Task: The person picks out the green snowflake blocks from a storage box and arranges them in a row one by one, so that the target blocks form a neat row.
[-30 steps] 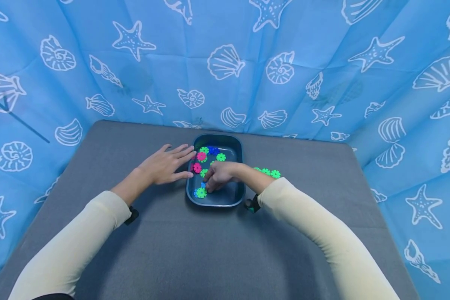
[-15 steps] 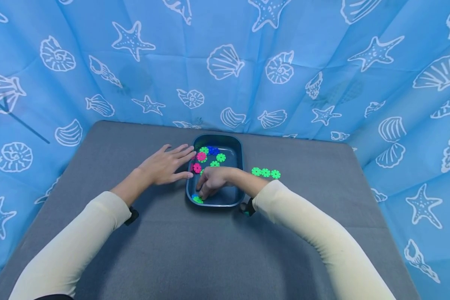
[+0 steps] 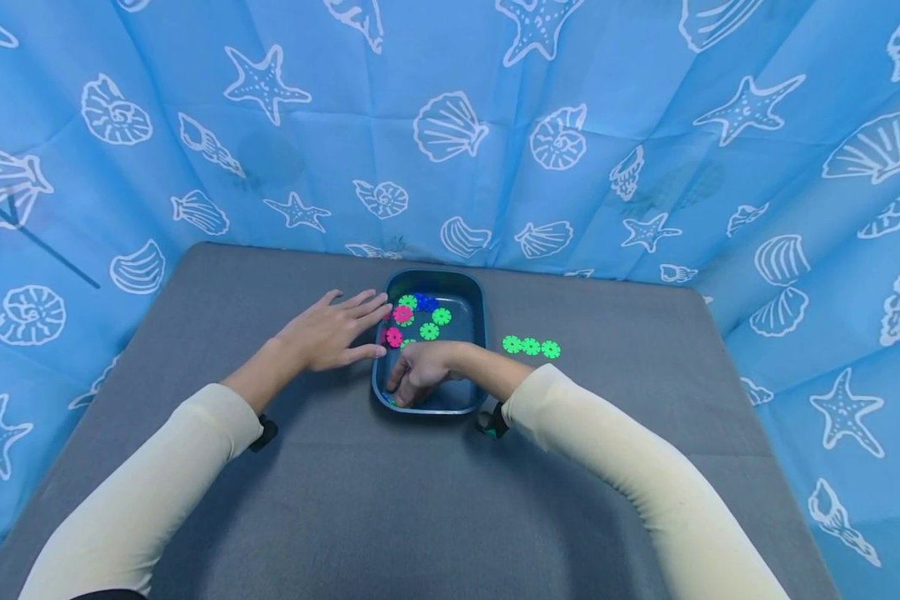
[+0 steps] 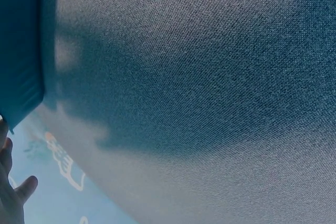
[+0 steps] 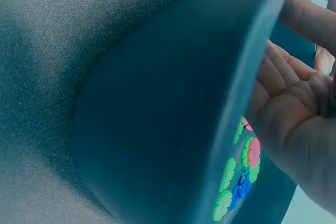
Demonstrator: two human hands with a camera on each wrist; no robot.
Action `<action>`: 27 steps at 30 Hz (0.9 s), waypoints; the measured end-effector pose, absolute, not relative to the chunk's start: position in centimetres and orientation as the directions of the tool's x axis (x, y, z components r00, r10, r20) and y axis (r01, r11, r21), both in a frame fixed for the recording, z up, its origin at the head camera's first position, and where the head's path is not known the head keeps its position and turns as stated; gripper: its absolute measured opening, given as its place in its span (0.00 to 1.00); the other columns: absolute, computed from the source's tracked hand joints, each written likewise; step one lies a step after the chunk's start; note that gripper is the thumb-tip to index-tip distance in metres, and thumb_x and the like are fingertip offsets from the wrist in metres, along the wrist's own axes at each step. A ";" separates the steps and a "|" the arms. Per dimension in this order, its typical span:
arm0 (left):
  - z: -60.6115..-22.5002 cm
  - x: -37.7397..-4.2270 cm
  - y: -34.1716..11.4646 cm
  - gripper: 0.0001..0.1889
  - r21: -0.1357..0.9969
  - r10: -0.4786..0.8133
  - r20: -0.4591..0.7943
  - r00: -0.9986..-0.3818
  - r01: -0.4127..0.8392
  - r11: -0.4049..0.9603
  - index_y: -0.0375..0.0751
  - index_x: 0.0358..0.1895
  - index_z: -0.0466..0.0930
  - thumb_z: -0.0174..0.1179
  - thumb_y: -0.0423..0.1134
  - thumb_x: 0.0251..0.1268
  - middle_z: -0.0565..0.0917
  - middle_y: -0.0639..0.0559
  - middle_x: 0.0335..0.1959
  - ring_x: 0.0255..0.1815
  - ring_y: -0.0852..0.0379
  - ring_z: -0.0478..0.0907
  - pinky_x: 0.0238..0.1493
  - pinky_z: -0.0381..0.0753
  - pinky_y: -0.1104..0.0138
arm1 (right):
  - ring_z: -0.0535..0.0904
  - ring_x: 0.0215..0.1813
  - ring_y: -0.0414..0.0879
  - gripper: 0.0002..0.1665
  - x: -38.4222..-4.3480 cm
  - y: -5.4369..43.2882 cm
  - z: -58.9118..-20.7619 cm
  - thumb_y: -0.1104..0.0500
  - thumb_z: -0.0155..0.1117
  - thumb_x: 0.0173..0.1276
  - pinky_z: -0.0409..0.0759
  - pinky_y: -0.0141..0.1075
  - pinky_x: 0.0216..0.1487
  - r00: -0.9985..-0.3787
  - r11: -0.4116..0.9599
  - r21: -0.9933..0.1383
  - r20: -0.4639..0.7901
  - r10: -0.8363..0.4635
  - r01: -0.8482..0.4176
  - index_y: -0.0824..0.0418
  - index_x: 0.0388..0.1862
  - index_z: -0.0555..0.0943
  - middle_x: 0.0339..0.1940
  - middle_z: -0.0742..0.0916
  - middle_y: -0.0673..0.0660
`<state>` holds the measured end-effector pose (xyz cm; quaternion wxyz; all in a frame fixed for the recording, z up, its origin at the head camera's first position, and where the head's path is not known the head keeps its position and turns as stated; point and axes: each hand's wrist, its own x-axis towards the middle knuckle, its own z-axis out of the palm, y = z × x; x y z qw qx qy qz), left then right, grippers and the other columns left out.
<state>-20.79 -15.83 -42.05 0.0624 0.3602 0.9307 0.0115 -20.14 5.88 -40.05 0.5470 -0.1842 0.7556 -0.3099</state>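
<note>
My right hand (image 3: 431, 367) reaches down into a dark blue plastic bin (image 3: 431, 412), fingers bent at its near left corner. A sliver of a light blue and green snowflake disc (image 3: 390, 400) shows beside the fingertips; I cannot tell whether they pinch it. In the right wrist view the bin wall hides that hand's fingertips. My left hand (image 3: 333, 333) lies spread with straight fingers, its tips at the bin's left rim. Around the right hand, the bin holds pink discs (image 3: 394, 337), green discs (image 3: 441, 317) and dark blue discs (image 3: 426, 302).
Right of the bin, three green discs (image 3: 531, 346) lie in a row on the grey cloth-covered table (image 3: 390, 508). A blue curtain (image 3: 495, 200) with white shells hangs right behind the table's far edge.
My right hand has moved toward the bin's near left corner; the light blue and green discs there have shifted to the corner and are now mostly covered. The left hand stays put.
</note>
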 end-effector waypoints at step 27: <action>-41.9 -20.7 -15.7 0.42 0.064 0.663 -0.108 -0.740 0.661 0.748 0.45 0.79 0.54 0.46 0.68 0.72 0.55 0.46 0.80 0.80 0.45 0.49 0.72 0.51 0.37 | 0.87 0.44 0.48 0.20 -20.5 8.4 -38.0 0.65 0.65 0.70 0.83 0.40 0.52 -0.438 0.722 -0.690 -0.667 -0.602 0.058 0.67 0.60 0.79 0.39 0.90 0.57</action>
